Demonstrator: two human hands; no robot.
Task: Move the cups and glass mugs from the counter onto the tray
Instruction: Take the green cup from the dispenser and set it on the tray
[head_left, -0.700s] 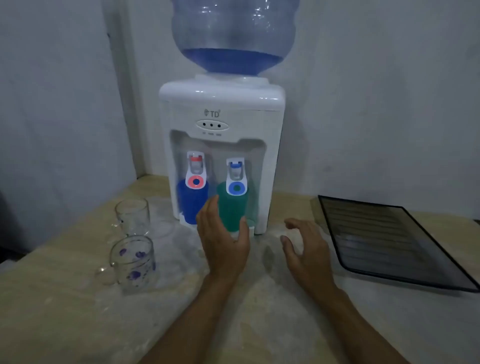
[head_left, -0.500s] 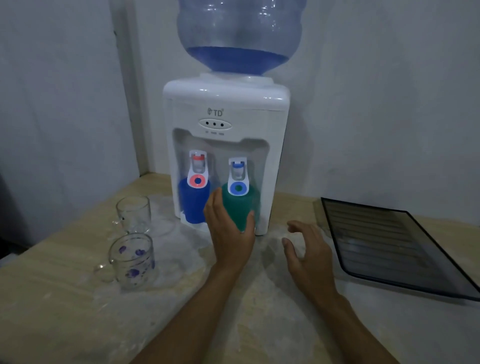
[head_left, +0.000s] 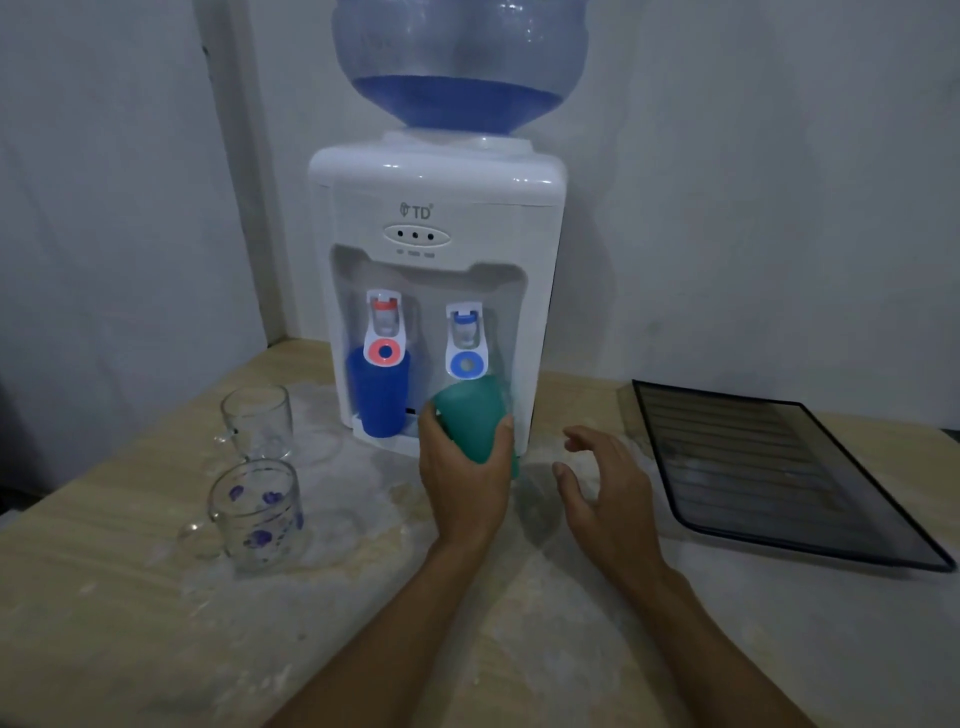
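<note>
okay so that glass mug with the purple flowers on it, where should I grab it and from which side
Take the flower-printed glass mug by its handle, which sticks out on its left near the counter's front edge. Come in from the left and front. It stands upright and open at the top, and the plain clear glass mug stands close behind it, so a reach from behind looks cramped.

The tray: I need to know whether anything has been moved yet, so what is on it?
Nothing shows on the tray; its ribbed surface is bare. The green cup is in the left hand, by the dispenser.
</note>
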